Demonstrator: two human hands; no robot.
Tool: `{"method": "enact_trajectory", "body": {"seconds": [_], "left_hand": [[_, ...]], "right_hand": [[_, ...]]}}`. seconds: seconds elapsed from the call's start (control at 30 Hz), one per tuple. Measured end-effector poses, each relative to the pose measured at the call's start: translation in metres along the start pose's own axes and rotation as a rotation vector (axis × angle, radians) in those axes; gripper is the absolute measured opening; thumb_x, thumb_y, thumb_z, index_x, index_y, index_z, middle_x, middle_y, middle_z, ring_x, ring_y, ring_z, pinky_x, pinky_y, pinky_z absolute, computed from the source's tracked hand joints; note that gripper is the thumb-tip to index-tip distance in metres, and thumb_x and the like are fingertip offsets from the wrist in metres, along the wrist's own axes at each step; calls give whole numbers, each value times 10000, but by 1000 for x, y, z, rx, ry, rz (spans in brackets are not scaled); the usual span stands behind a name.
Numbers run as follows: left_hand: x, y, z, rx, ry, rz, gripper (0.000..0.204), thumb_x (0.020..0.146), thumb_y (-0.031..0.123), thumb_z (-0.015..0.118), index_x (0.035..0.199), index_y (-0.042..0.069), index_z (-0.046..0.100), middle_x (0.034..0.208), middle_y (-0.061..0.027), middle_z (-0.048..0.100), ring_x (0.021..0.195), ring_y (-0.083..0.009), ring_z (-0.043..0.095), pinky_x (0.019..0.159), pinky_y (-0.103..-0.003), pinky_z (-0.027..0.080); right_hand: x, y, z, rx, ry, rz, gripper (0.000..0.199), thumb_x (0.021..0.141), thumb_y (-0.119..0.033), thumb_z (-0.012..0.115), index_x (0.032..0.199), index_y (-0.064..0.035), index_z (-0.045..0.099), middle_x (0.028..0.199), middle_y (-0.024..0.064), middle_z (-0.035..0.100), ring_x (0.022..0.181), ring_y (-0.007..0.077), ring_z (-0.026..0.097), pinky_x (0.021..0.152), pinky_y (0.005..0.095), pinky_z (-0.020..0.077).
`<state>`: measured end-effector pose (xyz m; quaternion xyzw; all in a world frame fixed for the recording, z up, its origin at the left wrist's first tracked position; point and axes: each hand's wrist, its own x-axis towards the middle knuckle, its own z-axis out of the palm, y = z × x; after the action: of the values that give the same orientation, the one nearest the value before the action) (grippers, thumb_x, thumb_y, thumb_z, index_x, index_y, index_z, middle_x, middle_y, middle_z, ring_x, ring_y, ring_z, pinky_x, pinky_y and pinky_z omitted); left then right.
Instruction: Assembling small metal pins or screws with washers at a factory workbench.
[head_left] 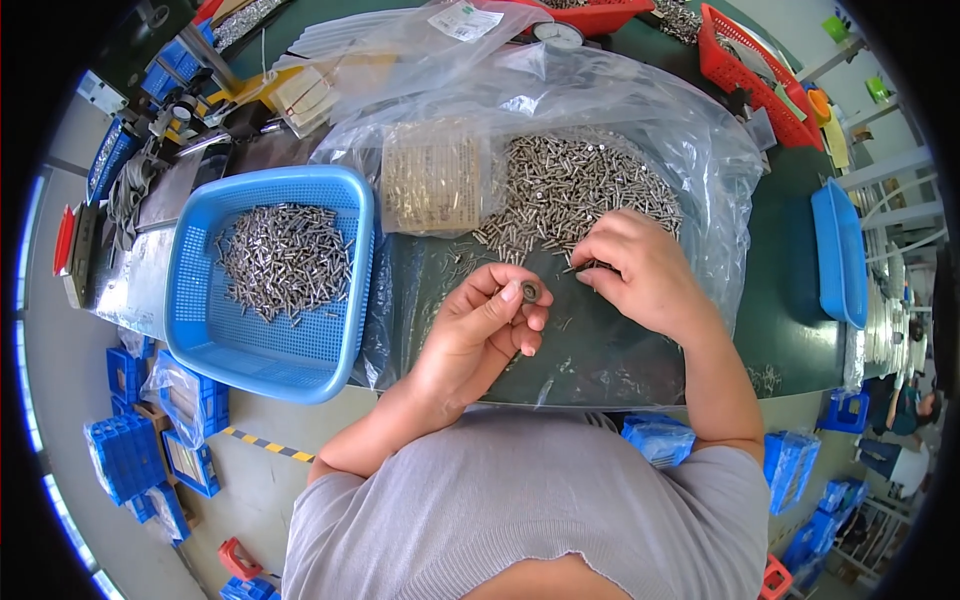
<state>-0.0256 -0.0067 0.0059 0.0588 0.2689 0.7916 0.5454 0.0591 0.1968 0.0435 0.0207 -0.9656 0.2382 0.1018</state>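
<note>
Between the thumb and fingers of my left hand (475, 325) is a small round metal part (529, 292) with a dark centre, its round end facing up. My right hand (645, 270) is pinched at the near edge of a heap of small metal pins (590, 185). Something small and dark shows at its fingertips, too little of it to name. The heap lies on a clear plastic sheet (700, 150) over the green table. On the left stands a blue plastic basket (183, 260) with a pile of similar metal pins (285, 260) inside.
A flat brownish packet (430, 180) lies under plastic left of the heap. Red baskets (765, 85) stand at the far right, a blue tray (838, 255) at the right edge. Metal tools and fixtures (185, 115) occupy the far left. Blue crates (125, 455) sit on the floor.
</note>
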Motion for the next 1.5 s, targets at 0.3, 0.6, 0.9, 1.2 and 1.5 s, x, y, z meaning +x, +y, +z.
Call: {"method": "enact_trajectory", "body": {"seconds": [0.3,0.6,0.9,1.2,1.5], "left_hand": [[0,0,-1,-13,-8,-5,166,957,166,510,1045,27,530,981,-106,581,804,-138,551,645,-260,483],[-1,-1,-4,-16,-17,7,164,960,165,503,1043,26,529,974,-109,584,792,-141,553,646,-262,482],[-1,0,-1,-12,-13,-1,164,959,168,507,1043,30,530,966,-98,586,786,-134,550,639,-263,475],[-2,1,0,20,-9,-37,167,954,198,528,1015,43,535,925,-66,589,724,-103,535,604,-248,455],[-2,0,1,31,22,-46,169,937,204,561,992,45,542,870,-60,596,705,-97,535,569,-240,449]], "right_hand": [[5,-1,20,-112,80,-52,117,707,-111,689,749,-85,583,787,46,555,806,247,560,723,366,443],[5,0,10,7,100,-66,116,708,-76,678,755,-72,572,788,56,551,799,259,553,714,371,435],[2,0,14,-50,23,-7,131,707,-61,676,779,-51,566,804,81,556,820,283,544,726,386,437],[2,-17,4,502,-26,108,115,836,-95,637,809,-24,551,796,48,536,721,166,516,649,284,422],[5,-28,12,649,-46,87,130,857,-103,639,803,-26,549,797,37,537,723,138,527,640,270,428]]}}
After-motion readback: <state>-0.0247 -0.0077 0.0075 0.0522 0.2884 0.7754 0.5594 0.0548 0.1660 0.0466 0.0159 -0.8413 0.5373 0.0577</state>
